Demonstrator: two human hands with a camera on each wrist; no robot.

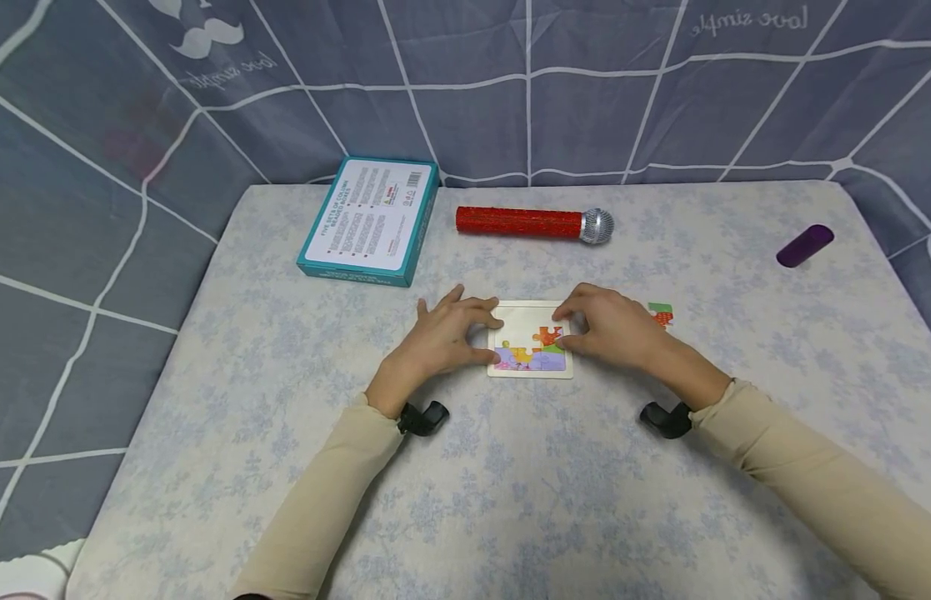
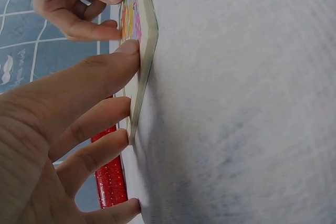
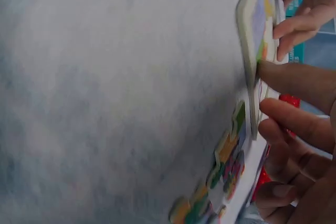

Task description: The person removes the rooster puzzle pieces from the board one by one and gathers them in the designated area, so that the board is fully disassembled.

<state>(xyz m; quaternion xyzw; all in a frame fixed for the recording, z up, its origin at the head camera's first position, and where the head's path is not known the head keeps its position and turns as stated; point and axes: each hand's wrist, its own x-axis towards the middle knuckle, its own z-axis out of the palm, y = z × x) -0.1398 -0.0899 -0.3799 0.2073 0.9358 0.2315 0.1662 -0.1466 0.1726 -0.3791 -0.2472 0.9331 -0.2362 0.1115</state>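
The puzzle tray [image 1: 528, 319] lies mid-tabletop [image 1: 533, 483], nearer the far edge than the near side, well in from the left and right edges. Broad cloth stretches from it toward the near side; beyond it, a narrower strip leads to one red microphone [image 1: 521, 222] along the far edge. One teal box [image 1: 367, 218] sits by the far left corner, one purple cylinder [image 1: 805, 246] near the far right corner.

The left hand [image 1: 442, 333] has its fingers spread, its thumb and two fingertips touching the tray's left side and its little finger on the cloth. The right hand [image 1: 615, 325] holds thumb and index apart, touching the tray's right side, its other fingers bent; a red-orange piece [image 1: 548, 335] lies at that thumb tip. Fitted pieces fill the tray's near part.

Several loose pieces [image 3: 227, 148] lie right of the tray, overlapping too much to count.
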